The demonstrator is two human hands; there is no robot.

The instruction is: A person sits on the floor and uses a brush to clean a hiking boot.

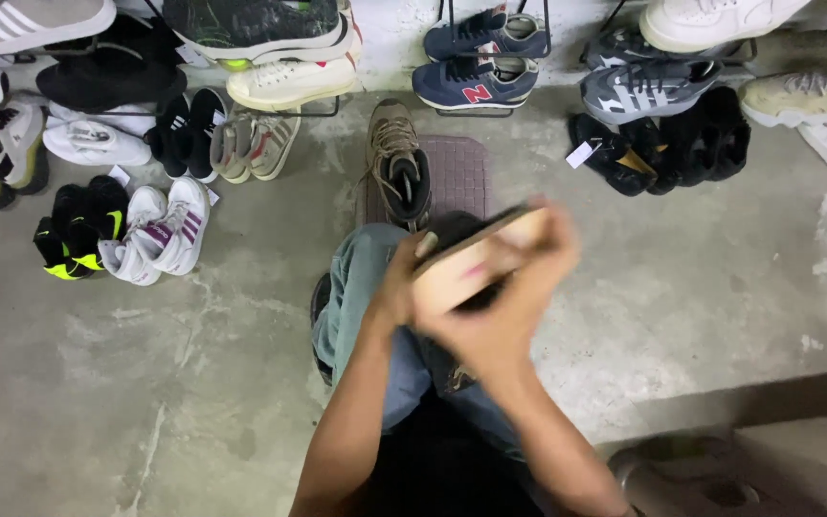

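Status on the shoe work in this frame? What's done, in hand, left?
Done: cannot tell; pairs of sneakers stand lined up on the concrete floor, with nothing marking any as finished.
In hand: both hands, left hand and right hand, grip one shoe, sole up and blurred with motion, over the lap.
Left: a tan lace-up boot, seemingly its mate, lies untouched on the mat ahead.

Shoe stall: racked sneakers [476, 81], concrete floor [145, 383]

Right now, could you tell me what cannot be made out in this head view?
- Shoe in both hands: motion-blurred, so its kind is unclear.
- Left hand and right hand: blurred, so their grip is unclear.
- Grey object, bottom right: cut by the edge.
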